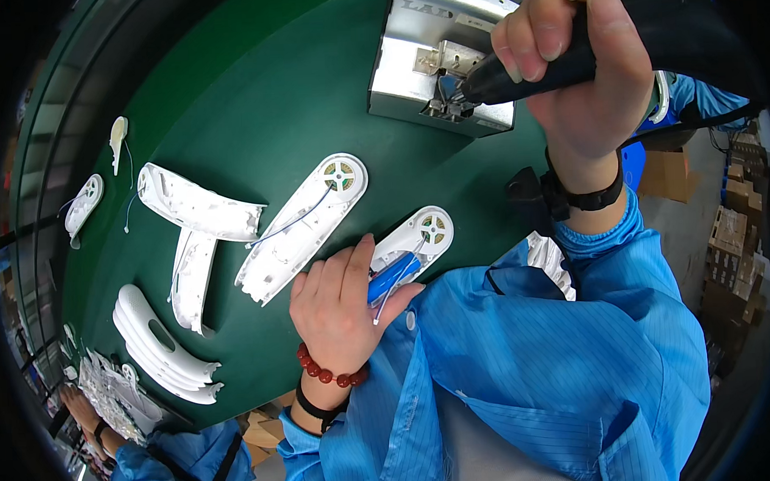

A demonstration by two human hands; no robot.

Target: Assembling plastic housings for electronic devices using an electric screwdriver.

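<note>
My right hand (596, 80) is wrapped round a black electric screwdriver (683, 31). Its tip is at the front of a silver metal box (400, 70), which looks like a screw feeder. My left hand (336, 306) grips a white plastic housing (443, 243) on the table near my body. A blue cylindrical battery (393, 278) with thin wires lies in this housing, beside my thumb. A round part with a cross-shaped frame sits at the housing's far end. Left of it lies another white housing (271, 244) with a loose blue wire.
The green table (270, 100) carries more curved white shells (201, 209), stacked white covers (164, 350) and small parts at the left. A co-worker's hand (81, 410) is by a pile of bagged parts (115, 394). Cardboard boxes (728, 228) stand at the right.
</note>
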